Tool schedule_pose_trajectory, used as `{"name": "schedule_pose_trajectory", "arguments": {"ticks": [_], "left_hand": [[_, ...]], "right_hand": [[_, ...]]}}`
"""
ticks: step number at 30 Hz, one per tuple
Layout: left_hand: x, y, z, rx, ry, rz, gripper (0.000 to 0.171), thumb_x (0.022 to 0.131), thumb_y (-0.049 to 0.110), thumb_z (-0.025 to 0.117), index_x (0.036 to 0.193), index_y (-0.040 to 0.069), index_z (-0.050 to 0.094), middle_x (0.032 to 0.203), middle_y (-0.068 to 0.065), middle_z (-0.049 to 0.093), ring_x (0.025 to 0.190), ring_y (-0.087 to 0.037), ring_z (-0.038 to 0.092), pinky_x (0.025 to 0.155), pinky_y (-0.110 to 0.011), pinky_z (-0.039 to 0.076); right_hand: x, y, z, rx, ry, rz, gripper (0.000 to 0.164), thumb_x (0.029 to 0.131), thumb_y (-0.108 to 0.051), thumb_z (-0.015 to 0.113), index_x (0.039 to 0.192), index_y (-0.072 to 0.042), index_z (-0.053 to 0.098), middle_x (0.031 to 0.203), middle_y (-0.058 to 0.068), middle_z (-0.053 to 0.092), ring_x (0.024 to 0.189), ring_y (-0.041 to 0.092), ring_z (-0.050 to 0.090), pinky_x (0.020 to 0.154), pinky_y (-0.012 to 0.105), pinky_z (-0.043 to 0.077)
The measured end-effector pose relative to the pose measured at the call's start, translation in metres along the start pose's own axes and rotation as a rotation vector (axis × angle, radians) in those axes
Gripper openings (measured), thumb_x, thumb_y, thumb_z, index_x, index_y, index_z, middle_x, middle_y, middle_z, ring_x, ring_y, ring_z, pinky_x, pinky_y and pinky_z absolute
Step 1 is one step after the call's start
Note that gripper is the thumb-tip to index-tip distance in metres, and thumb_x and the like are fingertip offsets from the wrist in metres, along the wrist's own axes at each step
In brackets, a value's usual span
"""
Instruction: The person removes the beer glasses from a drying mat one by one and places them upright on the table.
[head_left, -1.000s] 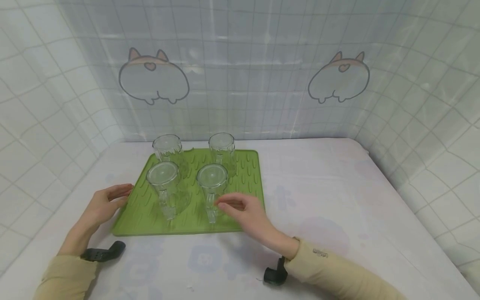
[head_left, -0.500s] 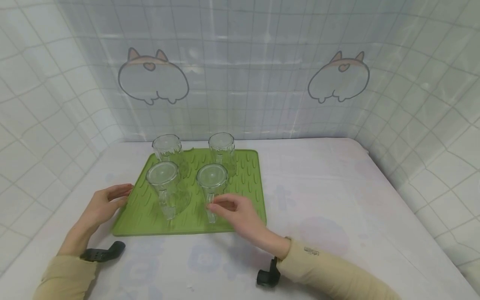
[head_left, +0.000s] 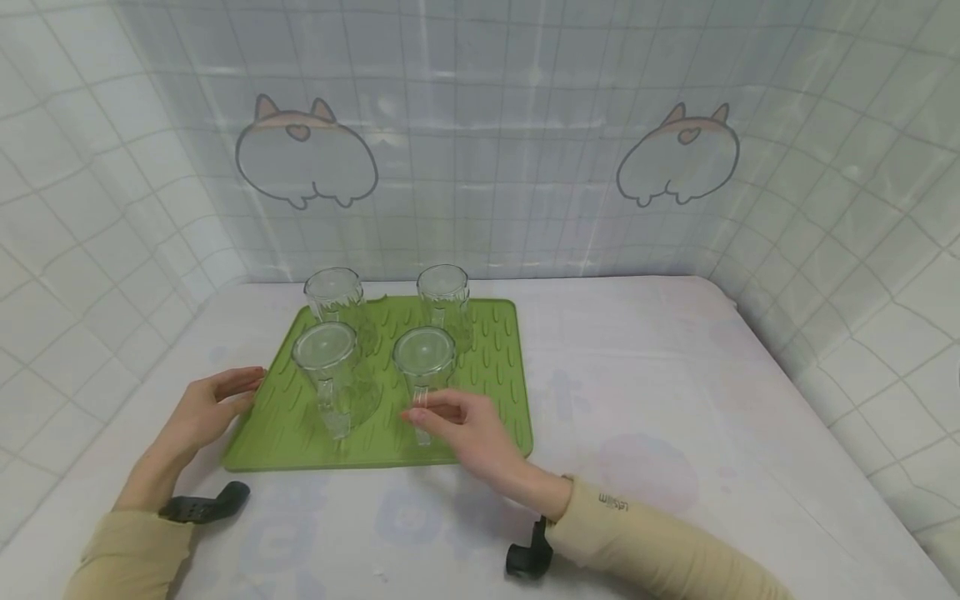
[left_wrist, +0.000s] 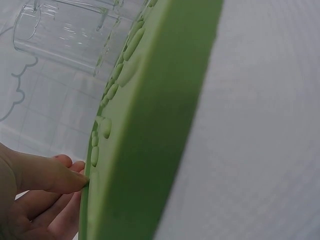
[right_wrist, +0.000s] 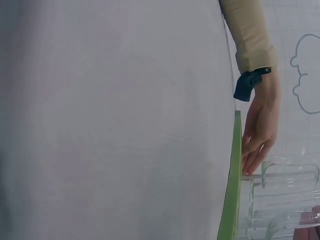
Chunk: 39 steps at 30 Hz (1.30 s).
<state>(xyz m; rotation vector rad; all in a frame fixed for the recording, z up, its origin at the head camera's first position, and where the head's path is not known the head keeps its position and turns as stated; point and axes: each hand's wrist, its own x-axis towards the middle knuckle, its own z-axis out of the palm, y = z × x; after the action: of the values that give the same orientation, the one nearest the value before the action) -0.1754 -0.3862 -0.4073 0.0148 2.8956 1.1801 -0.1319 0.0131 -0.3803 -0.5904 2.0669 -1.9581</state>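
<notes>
A green ribbed mat [head_left: 487,392] lies on the white table with several clear glass mugs on it. My right hand [head_left: 472,429] is at the front right glass mug [head_left: 424,354], thumb and fingers pinching its handle. That mug and the front left glass mug [head_left: 326,347] stand base up, handles toward me. Behind them are the back left glass mug [head_left: 334,287] and the back right glass mug [head_left: 443,286]. At the mat's left edge rests my left hand [head_left: 206,408], fingers loosely extended. In the left wrist view its thumb [left_wrist: 65,177] touches the mat's rim.
White tiled-pattern sheeting [head_left: 495,208] rises behind and on both sides of the white tablecloth [head_left: 622,375]. A black wrist camera [head_left: 217,502] shows at the left cuff, and another black wrist camera [head_left: 528,558] at the right cuff.
My right hand has moved left, from just beside the front right mug's handle to gripping it. The left hand, the mat and the mugs have stayed where they were.
</notes>
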Motion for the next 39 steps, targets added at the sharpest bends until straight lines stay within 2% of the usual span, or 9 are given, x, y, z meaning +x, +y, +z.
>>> {"name": "schedule_pose_trajectory", "arguments": {"ticks": [9, 18, 39], "left_hand": [[0.0001, 0.0013, -0.0005, -0.002, -0.005, -0.001, 0.052, 0.105, 0.020, 0.050, 0.147, -0.008, 0.038, 0.143, -0.037, 0.044, 0.134, -0.059, 0.034, 0.105, -0.077, 0.032], [-0.0012, 0.0029, -0.0008, 0.005, 0.000, 0.005, 0.051, 0.105, 0.018, 0.050, 0.147, -0.009, 0.038, 0.143, -0.037, 0.044, 0.134, -0.059, 0.035, 0.105, -0.075, 0.033], [-0.0017, 0.0020, -0.0001, 0.008, 0.000, -0.002, 0.051, 0.105, 0.018, 0.050, 0.148, -0.008, 0.038, 0.144, -0.037, 0.044, 0.134, -0.058, 0.035, 0.104, -0.075, 0.033]], "right_hand": [[-0.0008, -0.0018, 0.0026, 0.015, 0.008, -0.018, 0.027, 0.098, -0.026, 0.066, 0.118, -0.009, 0.069, 0.114, -0.002, 0.075, 0.109, 0.014, 0.069, 0.096, 0.023, 0.056], [-0.0033, -0.0020, 0.0044, 0.073, 0.032, 0.013, 0.022, 0.096, -0.026, 0.068, 0.115, -0.016, 0.072, 0.110, 0.000, 0.076, 0.107, 0.013, 0.069, 0.098, 0.026, 0.055], [-0.0080, -0.0023, 0.0010, 0.113, 0.007, 0.006, 0.022, 0.096, -0.020, 0.068, 0.116, -0.012, 0.073, 0.110, 0.005, 0.076, 0.108, 0.015, 0.070, 0.098, 0.026, 0.056]]}}
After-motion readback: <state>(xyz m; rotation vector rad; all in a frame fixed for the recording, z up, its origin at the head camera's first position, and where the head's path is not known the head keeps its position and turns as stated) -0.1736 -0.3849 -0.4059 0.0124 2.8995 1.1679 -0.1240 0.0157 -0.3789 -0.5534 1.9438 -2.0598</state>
